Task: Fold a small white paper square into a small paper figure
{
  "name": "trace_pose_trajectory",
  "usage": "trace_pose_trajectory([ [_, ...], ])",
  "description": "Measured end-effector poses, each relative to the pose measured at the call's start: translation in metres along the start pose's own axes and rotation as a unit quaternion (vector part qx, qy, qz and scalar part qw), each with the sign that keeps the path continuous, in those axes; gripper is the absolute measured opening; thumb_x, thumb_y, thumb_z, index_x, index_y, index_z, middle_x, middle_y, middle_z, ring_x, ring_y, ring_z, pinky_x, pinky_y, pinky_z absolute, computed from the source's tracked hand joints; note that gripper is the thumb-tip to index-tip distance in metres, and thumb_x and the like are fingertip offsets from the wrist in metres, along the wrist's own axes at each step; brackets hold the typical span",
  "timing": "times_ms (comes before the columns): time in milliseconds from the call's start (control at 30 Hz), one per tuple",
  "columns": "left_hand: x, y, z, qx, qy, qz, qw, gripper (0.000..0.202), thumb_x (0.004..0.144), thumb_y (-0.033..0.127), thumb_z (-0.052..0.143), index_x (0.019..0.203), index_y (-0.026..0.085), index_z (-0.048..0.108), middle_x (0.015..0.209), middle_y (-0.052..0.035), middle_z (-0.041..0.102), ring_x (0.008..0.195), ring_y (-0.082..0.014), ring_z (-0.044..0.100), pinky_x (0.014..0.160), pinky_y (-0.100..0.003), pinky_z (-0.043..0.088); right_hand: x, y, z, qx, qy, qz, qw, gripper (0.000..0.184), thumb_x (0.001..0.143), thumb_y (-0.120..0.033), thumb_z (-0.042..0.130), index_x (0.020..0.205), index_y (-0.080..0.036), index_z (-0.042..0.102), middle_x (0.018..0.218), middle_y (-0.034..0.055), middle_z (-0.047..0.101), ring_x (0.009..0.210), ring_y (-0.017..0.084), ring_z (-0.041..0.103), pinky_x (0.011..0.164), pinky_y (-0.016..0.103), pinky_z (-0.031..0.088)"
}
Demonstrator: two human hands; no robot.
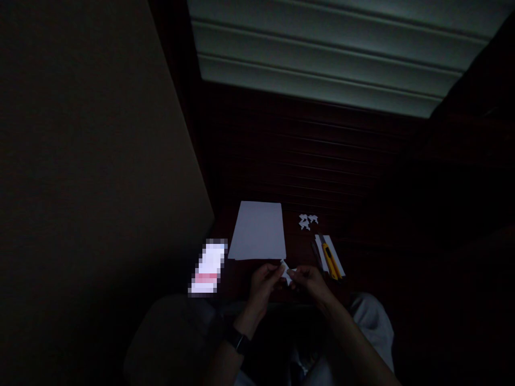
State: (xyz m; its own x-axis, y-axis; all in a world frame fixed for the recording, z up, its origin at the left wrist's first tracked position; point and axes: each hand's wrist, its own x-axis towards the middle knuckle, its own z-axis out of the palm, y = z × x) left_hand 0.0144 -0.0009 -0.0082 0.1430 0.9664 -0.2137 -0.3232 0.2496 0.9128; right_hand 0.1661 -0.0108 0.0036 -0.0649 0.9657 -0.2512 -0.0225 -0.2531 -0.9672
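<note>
A small piece of folded white paper (287, 274) is pinched between my two hands, just above the near part of the dark table. My left hand (265, 279) grips its left side with thumb and fingers. From the right, my right hand (308, 279) closes on its other side. Beyond the hands lie several small folded white paper shapes (306, 221) in a cluster. A stack of white paper sheets (258, 230) rests flat ahead and to the left. The fingers hide part of the held paper, and the light is dim.
A yellow utility knife (330, 260) lies on narrow white paper (340, 262) at the right, beside a dark pen-like object (316, 254). A lit phone-shaped screen (208, 269), blurred out, is at the left. A wall (100, 161) rises on the left, and a slatted panel (298, 145) stands behind.
</note>
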Motion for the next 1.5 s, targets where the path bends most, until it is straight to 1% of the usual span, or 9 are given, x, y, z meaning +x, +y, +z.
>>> trace_pose_trajectory([
  [267,-0.001,0.002,0.003,-0.004,-0.002,-0.009,1.0,0.03,0.066,0.042,0.068,0.075,0.015,0.06,0.069,-0.0033,0.065,0.057,-0.0114,0.058,0.047,-0.019,0.036,-0.002,0.007,0.003,-0.07,0.066,-0.062,0.993,0.038,0.067,-0.051,0.065,0.055,-0.016,0.055,0.049,-0.0007,0.057,0.043,0.011,0.047,0.044,0.021,0.033],
  [433,-0.001,0.0,0.001,0.003,-0.002,0.0,1.0,0.029,0.064,0.04,0.07,0.071,0.014,0.057,0.063,-0.001,0.061,0.052,-0.0085,0.053,0.044,-0.017,0.032,-0.007,0.008,0.007,-0.095,0.06,-0.093,0.989,0.04,0.072,-0.051,0.06,0.055,-0.016,0.057,0.052,0.0006,0.058,0.047,0.011,0.048,0.046,0.021,0.034],
  [600,0.001,0.0,0.003,0.017,0.028,0.024,0.999,0.031,0.064,0.041,0.07,0.07,0.014,0.057,0.061,-0.0005,0.061,0.049,-0.0076,0.05,0.043,-0.017,0.031,-0.01,0.007,0.012,-0.098,0.08,-0.103,0.987,0.038,0.075,-0.05,0.058,0.059,-0.016,0.057,0.053,0.0002,0.055,0.05,0.012,0.048,0.048,0.022,0.036],
  [700,0.002,0.003,0.003,0.029,0.043,0.037,0.998,0.033,0.063,0.04,0.071,0.078,0.015,0.058,0.06,-0.0006,0.061,0.049,-0.0091,0.051,0.045,-0.018,0.034,-0.008,0.002,0.009,-0.097,0.079,-0.115,0.985,0.034,0.073,-0.05,0.06,0.072,-0.016,0.062,0.064,0.0027,0.061,0.06,0.015,0.055,0.055,0.024,0.041],
  [800,0.001,0.006,0.002,0.046,0.024,0.054,0.997,0.035,0.061,0.035,0.073,0.087,0.017,0.057,0.056,0.0017,0.06,0.049,-0.0106,0.053,0.048,-0.019,0.038,-0.004,-0.004,0.004,-0.097,0.088,-0.142,0.981,0.034,0.074,-0.049,0.059,0.084,-0.016,0.064,0.079,0.005,0.065,0.075,0.019,0.058,0.066,0.026,0.044],
  [1000,-0.001,0.005,0.002,0.096,-0.026,0.065,0.993,0.035,0.061,0.032,0.072,0.087,0.018,0.053,0.05,0.0047,0.057,0.044,-0.0103,0.053,0.045,-0.018,0.037,0.005,-0.001,0.001,-0.118,0.067,-0.119,0.984,0.032,0.073,-0.046,0.061,0.064,-0.015,0.063,0.058,0.0011,0.06,0.054,0.014,0.052,0.052,0.023,0.038],
  [1133,0.0,0.002,0.002,0.084,-0.056,0.032,0.994,0.04,0.06,0.03,0.073,0.092,0.018,0.053,0.058,0.002,0.062,0.049,-0.0127,0.057,0.047,-0.021,0.041,0.005,0.004,0.004,-0.127,0.104,-0.122,0.979,0.03,0.074,-0.043,0.06,0.063,-0.015,0.061,0.058,0.0014,0.06,0.053,0.013,0.051,0.05,0.023,0.038],
  [1300,0.001,0.002,0.001,0.086,-0.057,0.057,0.993,0.032,0.062,0.026,0.071,0.087,0.017,0.054,0.055,0.002,0.061,0.049,-0.0126,0.057,0.048,-0.02,0.042,0.0,0.002,0.011,-0.139,0.145,-0.131,0.971,0.029,0.076,-0.042,0.058,0.064,-0.016,0.06,0.059,0.0015,0.06,0.054,0.014,0.052,0.053,0.023,0.04],
  [1500,0.001,0.004,-0.001,0.119,-0.057,0.076,0.988,0.033,0.06,0.02,0.07,0.089,0.018,0.054,0.054,0.0042,0.059,0.05,-0.0123,0.057,0.048,-0.019,0.042,0.0,0.002,0.008,-0.119,0.074,-0.144,0.98,0.026,0.074,-0.04,0.062,0.065,-0.015,0.064,0.065,0.0025,0.062,0.06,0.015,0.054,0.056,0.023,0.04],
])
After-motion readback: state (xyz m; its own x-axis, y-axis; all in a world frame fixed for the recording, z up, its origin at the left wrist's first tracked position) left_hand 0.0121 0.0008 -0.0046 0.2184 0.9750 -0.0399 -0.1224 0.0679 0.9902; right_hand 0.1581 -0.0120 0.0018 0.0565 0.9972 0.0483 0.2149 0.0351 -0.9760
